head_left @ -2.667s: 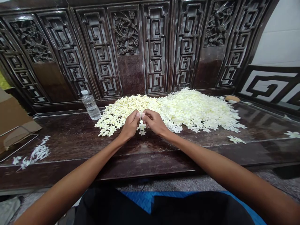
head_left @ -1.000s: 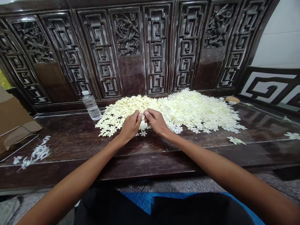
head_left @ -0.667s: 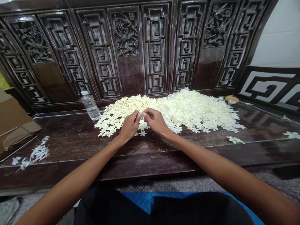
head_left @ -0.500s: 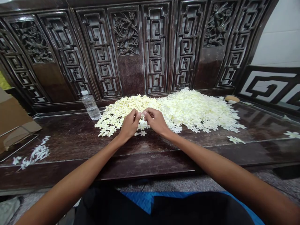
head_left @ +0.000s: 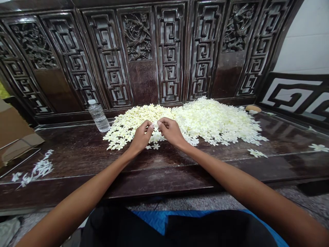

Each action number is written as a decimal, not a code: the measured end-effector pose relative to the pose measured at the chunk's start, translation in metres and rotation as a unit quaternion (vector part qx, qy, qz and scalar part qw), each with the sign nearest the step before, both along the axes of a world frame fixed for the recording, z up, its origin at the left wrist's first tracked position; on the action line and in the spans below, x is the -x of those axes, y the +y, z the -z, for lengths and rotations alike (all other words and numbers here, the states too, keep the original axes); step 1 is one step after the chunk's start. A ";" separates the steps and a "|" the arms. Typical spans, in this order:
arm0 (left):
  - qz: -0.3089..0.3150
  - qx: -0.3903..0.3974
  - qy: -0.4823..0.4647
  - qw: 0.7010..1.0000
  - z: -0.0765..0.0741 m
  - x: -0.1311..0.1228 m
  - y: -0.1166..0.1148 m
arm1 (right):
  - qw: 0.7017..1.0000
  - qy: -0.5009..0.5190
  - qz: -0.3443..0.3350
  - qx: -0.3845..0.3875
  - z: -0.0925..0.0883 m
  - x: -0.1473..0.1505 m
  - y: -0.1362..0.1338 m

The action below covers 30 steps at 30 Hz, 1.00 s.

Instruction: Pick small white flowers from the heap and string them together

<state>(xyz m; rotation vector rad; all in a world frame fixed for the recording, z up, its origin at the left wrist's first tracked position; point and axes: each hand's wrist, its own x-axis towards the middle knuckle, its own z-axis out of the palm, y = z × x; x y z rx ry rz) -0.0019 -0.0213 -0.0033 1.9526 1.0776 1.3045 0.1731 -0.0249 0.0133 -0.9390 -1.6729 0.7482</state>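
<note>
A wide heap of small cream-white flower pieces (head_left: 205, 120) lies on the dark wooden bench seat (head_left: 159, 164). My left hand (head_left: 141, 138) and my right hand (head_left: 171, 132) meet over the heap's near edge, fingertips pinched together on one small white flower piece (head_left: 155, 125) held between them. Loose flowers lie on the seat right below my hands.
A clear plastic water bottle (head_left: 98, 116) stands left of the heap. A cardboard box (head_left: 15, 135) sits at the far left, with scattered white pieces (head_left: 36, 169) near it. Stray flowers (head_left: 257, 153) lie at the right. The carved bench back (head_left: 164, 51) rises behind.
My hands stay pinched together at the heap's near edge, with only small finger shifts. Nothing else has moved.
</note>
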 end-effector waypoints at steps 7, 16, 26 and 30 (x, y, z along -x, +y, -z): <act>-0.013 0.012 -0.030 0.999 0.003 0.000 0.005 | 0.997 0.042 -0.054 0.038 0.005 0.001 0.006; 0.045 0.076 -0.101 0.991 0.002 -0.002 0.002 | 0.996 0.054 -0.064 0.040 0.007 0.001 0.010; 0.081 0.138 -0.190 0.969 0.000 -0.006 -0.001 | 0.999 0.007 -0.048 0.010 0.004 0.000 0.005; 0.073 0.161 -0.220 0.959 -0.003 -0.007 -0.003 | 0.998 0.013 -0.067 0.017 0.003 0.001 0.004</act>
